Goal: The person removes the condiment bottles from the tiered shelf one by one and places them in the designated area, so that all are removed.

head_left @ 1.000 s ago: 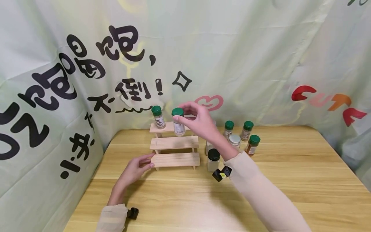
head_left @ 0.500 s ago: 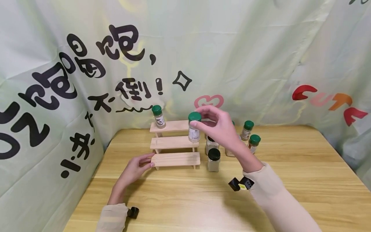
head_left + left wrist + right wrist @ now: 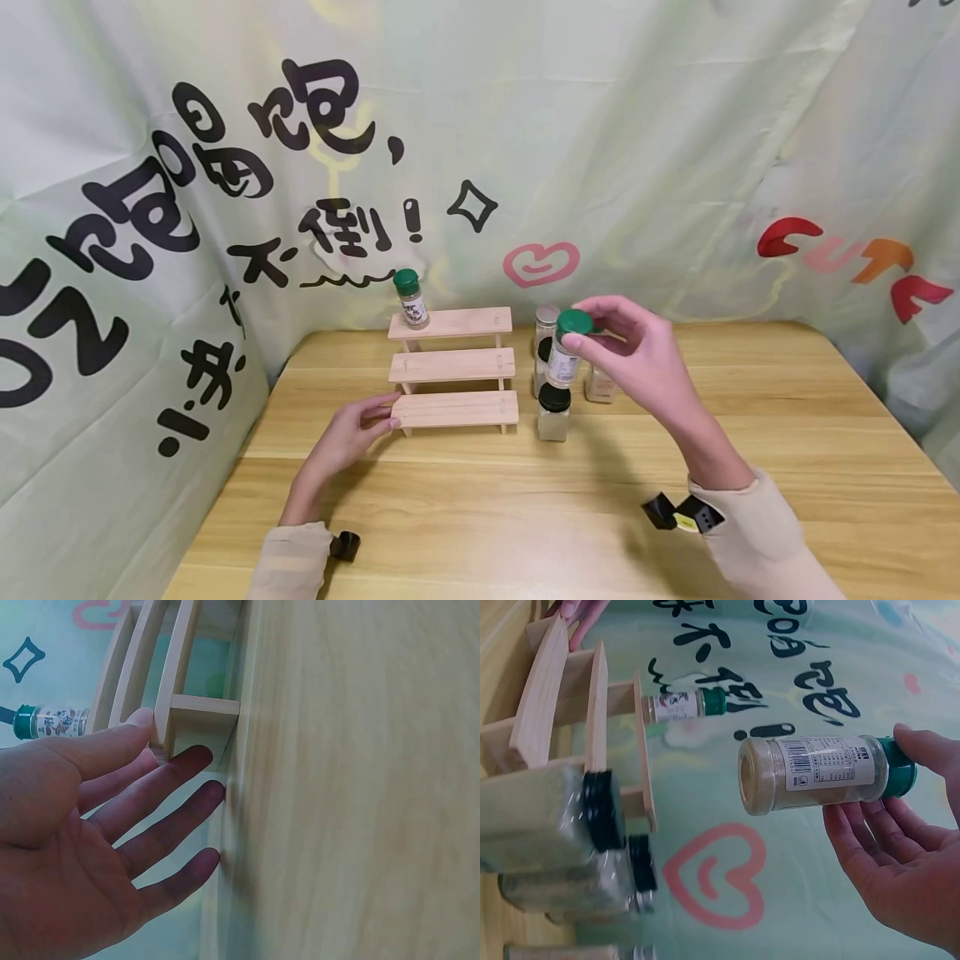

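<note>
My right hand point(image 3: 648, 358) pinches a green-capped spice jar point(image 3: 563, 363) by its lid between thumb and fingers. Pale powder and a white barcode label show on this jar point(image 3: 817, 774) in the right wrist view. It is held up in the air over the standing jars, right of a three-tier wooden rack point(image 3: 454, 410). At the rack's lower left end, my left hand point(image 3: 347, 435) grips the lowest tier, thumb point(image 3: 124, 739) on one side and index finger on the other; the remaining fingers are spread. Another green-capped spice jar point(image 3: 412, 307) stands on the left of the top tier.
Right of the rack stand a square jar with a black lid point(image 3: 553, 423), a second black-lidded jar partly hidden behind the held one, and a silver-lidded jar point(image 3: 546, 323). Another jar point(image 3: 600, 386) is half covered by my right hand. A printed curtain point(image 3: 637, 167) borders the table.
My right hand has carried the green-capped spice jar from in front of the rack's top tier to the right and lower, over the other jars. My left hand has stayed on the rack.
</note>
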Tool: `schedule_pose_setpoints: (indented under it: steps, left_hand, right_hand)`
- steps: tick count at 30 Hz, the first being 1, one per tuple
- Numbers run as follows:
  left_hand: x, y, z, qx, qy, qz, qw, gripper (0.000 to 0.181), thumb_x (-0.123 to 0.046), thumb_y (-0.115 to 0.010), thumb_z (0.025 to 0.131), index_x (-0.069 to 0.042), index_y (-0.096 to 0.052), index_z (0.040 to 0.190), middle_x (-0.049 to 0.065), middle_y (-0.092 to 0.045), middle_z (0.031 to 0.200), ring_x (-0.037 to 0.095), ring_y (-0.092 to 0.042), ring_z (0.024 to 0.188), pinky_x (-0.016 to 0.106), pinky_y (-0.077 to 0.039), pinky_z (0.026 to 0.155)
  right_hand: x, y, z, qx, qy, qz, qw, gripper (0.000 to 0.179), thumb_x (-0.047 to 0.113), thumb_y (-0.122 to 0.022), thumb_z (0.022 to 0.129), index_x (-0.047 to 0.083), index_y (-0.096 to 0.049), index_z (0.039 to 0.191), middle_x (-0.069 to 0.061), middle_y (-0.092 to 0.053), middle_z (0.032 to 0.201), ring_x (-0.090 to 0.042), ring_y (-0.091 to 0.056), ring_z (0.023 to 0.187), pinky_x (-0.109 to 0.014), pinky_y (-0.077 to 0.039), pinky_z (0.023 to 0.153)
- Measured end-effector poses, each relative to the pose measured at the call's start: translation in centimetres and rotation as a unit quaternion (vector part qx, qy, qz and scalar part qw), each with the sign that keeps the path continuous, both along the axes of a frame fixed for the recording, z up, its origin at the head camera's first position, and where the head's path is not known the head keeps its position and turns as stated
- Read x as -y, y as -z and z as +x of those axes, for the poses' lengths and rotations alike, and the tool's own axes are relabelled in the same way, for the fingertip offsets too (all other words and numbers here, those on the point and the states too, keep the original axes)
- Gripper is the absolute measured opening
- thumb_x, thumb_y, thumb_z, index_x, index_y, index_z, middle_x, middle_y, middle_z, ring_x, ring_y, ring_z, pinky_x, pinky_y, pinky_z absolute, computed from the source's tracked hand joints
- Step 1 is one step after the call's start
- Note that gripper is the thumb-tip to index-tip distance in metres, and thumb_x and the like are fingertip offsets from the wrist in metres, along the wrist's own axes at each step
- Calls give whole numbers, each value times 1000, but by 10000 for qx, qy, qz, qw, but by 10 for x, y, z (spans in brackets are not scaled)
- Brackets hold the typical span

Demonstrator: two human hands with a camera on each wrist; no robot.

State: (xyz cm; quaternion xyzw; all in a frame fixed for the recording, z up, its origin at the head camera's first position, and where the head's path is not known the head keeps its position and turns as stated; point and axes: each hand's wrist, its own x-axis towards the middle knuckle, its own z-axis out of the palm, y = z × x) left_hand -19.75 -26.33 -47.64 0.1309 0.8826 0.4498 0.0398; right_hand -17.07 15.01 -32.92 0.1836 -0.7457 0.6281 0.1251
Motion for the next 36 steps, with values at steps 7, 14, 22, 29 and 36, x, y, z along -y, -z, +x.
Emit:
schedule_pose_setpoints:
  steps: [7,14,22,29,36]
  left_hand:
    - [1,0,0,-5,19,38,10000,48,-11,-72,97,1,-59,141,23,-65,133,37,-65,119,44,-54,100]
    - [1,-1,-2,-59,62,28,10000,49,-11,-72,97,1,-58,142,23,-65,132,36,-65,119,43,-54,101]
    - [1,0,0,35,5,28,10000,49,-10,-73,96,1,-58,142,22,-66,131,36,-65,119,43,-54,101]
    - [1,0,0,5,22,48,10000,48,-9,-72,97,2,-59,141,23,-66,131,36,-65,119,43,-55,100]
    - [2,-2,1,0,35,49,10000,49,-10,-72,97,2,-58,142,24,-66,130,37,-65,120,44,-54,101]
  right_hand:
    - [-19,13,9,-74,273,98,9996,31,3,-78,91,0,-68,119,-10,-72,110,-20,-70,98,-26,-60,87]
    - [-34,32,14,24,433,361,9984,31,2,-77,92,-1,-66,121,-6,-72,106,-16,-70,96,-22,-59,84]
    - [-45,53,15,194,632,727,9952,32,7,-77,93,1,-66,123,-5,-71,107,-11,-69,96,-17,-58,83]
    - [-53,69,13,288,684,827,9938,33,9,-76,95,0,-65,125,-5,-68,111,-9,-67,99,-16,-56,86]
    - [-61,85,10,410,719,865,9928,33,10,-76,95,0,-64,124,-3,-67,112,-5,-65,100,-14,-55,86]
